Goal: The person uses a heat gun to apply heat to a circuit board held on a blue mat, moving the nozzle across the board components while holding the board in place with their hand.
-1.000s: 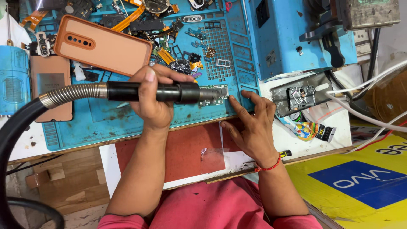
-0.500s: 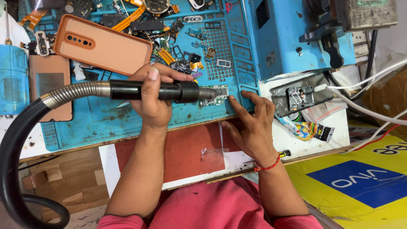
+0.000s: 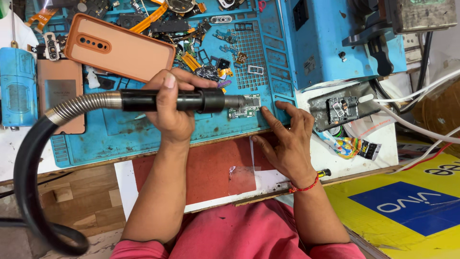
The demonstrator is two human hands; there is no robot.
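Observation:
My left hand point(image 3: 172, 112) is wrapped around the black handle of a hot-air gun point(image 3: 191, 100). The gun lies level, and its metal nozzle point(image 3: 235, 101) points right at a small green circuit board point(image 3: 247, 108) on the blue work mat point(image 3: 143, 134). A ribbed metal and black hose point(image 3: 33, 163) loops from the handle down to the left. My right hand point(image 3: 287, 141) rests flat at the mat's front edge. Its fingertips press beside the right end of the board, and a red thread is tied round the wrist.
An orange phone case point(image 3: 124, 48) and a brown phone back point(image 3: 60, 91) lie on the mat among several loose phone parts point(image 3: 201, 29). A blue machine box point(image 3: 335, 38) stands at the right, with another board point(image 3: 342, 108) and white cables point(image 3: 417, 96) near it. A red sheet point(image 3: 206, 168) lies under my forearms.
The hose loop at the left has swung further into view. Both hands and the nozzle stay almost where they were over the board.

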